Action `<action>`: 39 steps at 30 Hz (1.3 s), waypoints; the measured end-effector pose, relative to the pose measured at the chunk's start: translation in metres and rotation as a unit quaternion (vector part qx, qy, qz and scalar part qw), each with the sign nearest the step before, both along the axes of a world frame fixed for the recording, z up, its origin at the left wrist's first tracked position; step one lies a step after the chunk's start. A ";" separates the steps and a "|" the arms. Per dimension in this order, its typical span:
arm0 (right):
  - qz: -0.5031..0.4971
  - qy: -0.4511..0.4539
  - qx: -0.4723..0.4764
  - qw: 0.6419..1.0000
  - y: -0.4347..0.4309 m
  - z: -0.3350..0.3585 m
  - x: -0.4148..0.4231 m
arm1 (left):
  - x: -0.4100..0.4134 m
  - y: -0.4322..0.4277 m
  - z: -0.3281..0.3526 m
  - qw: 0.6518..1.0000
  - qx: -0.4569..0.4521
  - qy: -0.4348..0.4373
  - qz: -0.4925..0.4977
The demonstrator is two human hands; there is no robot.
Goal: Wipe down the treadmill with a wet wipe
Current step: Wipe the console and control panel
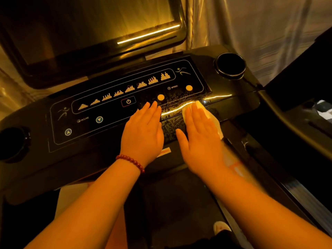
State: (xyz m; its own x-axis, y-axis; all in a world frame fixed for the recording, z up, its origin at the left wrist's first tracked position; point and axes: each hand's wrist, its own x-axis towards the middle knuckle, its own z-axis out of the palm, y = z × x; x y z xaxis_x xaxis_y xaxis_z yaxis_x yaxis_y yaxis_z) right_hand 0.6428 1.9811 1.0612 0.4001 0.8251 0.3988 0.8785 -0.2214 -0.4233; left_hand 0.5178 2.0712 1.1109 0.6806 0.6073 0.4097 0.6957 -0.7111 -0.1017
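Wiping grip: the right grip [201, 141] lies flat with its fingers straight and together, pressing a pale crumpled wet wipe [212, 116] onto the console.
Wipe position: under the right palm and fingers, its edges showing past the fingertips and along the little-finger side, near the panel's front right edge.
Other grip: the left grip [143, 133] rests flat with straight fingers and holds nothing; a red beaded bracelet [131, 161] circles its wrist.
Console: the black treadmill's glossy control panel [89, 139] shows wet streaks between and ahead of the hands.
Buttons: a round orange button [160, 97] sits just beyond the left fingertips, near a red-outlined power button [128, 101].
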 end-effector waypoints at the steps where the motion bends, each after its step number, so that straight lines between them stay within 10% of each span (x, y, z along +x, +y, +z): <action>1: 0.015 -0.012 -0.001 1.000 -0.001 -0.004 -0.010 | 0.000 -0.001 0.000 1.000 -0.001 0.001 0.001; 39: 0.064 -0.071 0.005 0.995 -0.013 -0.011 0.079 | 0.070 -0.009 0.007 0.997 -0.055 0.027 0.046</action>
State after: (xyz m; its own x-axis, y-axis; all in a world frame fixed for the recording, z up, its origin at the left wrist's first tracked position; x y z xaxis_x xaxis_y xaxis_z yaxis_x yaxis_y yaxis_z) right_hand 0.7223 1.9682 1.0502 0.2302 0.8619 0.4517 0.9507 -0.1001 -0.2936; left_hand 0.5878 2.0625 1.1182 0.6392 0.7077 0.3011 0.7544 -0.6531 -0.0664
